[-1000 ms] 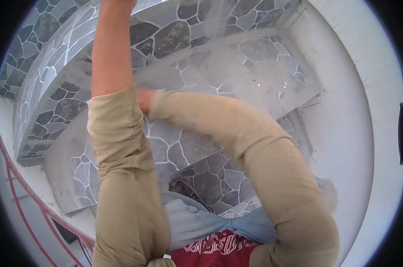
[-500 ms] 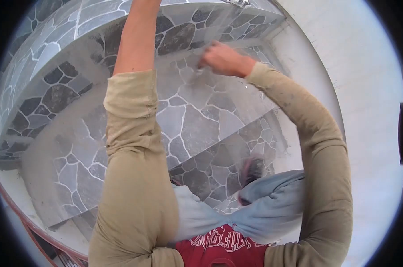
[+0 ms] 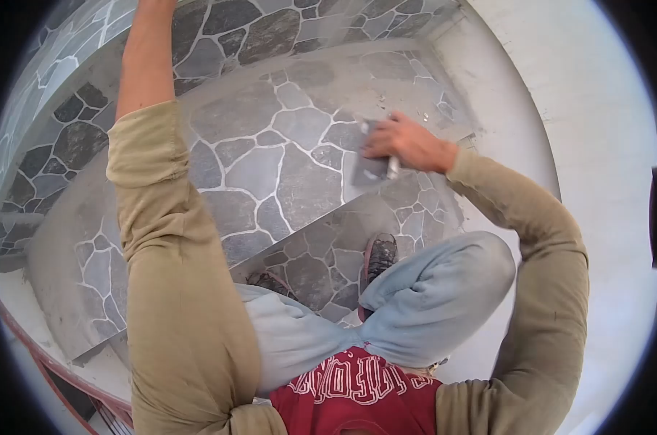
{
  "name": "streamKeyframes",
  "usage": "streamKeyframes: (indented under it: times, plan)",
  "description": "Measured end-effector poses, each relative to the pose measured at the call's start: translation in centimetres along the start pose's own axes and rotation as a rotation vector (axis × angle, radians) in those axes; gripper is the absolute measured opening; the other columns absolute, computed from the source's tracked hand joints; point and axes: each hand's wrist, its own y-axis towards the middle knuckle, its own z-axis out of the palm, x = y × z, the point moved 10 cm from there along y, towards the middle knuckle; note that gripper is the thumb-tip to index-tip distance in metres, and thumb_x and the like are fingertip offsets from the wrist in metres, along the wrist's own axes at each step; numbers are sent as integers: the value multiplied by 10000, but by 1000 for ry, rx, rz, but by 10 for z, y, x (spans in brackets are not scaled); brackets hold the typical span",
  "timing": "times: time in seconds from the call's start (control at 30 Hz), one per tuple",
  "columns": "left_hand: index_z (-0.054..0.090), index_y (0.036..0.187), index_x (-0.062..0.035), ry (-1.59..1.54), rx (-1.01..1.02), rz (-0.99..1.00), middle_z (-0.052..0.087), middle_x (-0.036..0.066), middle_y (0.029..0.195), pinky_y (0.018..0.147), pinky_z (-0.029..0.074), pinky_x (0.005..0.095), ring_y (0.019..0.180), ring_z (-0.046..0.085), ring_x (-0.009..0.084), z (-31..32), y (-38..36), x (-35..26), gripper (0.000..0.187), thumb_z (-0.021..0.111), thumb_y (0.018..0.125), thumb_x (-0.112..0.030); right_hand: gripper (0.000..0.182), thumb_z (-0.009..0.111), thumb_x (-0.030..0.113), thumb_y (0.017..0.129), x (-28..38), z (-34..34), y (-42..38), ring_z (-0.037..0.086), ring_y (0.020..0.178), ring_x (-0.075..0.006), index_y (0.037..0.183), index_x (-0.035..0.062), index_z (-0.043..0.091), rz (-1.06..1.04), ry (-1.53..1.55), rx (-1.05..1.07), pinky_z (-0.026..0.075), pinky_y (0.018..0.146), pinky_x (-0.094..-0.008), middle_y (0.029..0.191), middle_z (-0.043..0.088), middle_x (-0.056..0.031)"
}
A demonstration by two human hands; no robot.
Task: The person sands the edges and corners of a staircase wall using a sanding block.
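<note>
My right hand (image 3: 409, 143) is low over the stone-patterned step (image 3: 248, 170), near the step's front edge. Its fingers are wrapped round a flat grey tool (image 3: 368, 170) with a whitish end sticking out below the palm. Motion blurs the tool, and I cannot tell its exact kind. My left forearm (image 3: 147, 65) reaches forward past the top edge of the view, so the left hand is out of sight.
Small pale crumbs (image 3: 425, 116) lie on the step beyond my right hand. A curved stone-faced riser (image 3: 263, 36) rises behind, and a white wall (image 3: 596, 159) stands at the right. My shoes (image 3: 381, 254) rest on the lower step (image 3: 310, 279).
My right hand has swept toward me and slightly right, to the step's front edge. My left forearm has shifted left in view, and my right shoe has moved left and settled.
</note>
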Motion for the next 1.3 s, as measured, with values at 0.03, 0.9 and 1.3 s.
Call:
streamKeyframes:
  times: [0.03, 0.9, 1.3]
  plan:
    - [742, 899, 13, -3, -2, 3, 685, 42, 739, 636, 472, 264, 679, 605, 108, 1, 1, 5, 226, 569, 791, -84, 282, 664, 113, 813, -1, 4, -31, 611, 1053, -194, 1080, 154, 747, 13, -14, 5, 391, 894, -378, 1094, 715, -1]
    - [735, 978, -63, 441, 129, 6, 728, 160, 894, 797, 532, 393, 867, 700, 285, 35, -13, 36, 264, 574, 815, -195, 313, 534, 151, 911, -95, 3, 33, 585, 1197, -199, 1154, 152, 731, 76, -77, -14, 391, 943, -410, 1208, 694, -8]
    - [748, 912, -35, 507, 61, 203, 711, 190, 830, 718, 529, 385, 776, 692, 291, 44, -14, 8, 215, 591, 796, -127, 243, 657, 48, 755, -80, -1, -116, 632, 1021, -234, 967, 136, 736, 245, -38, 211, 395, 839, -374, 980, 712, -35]
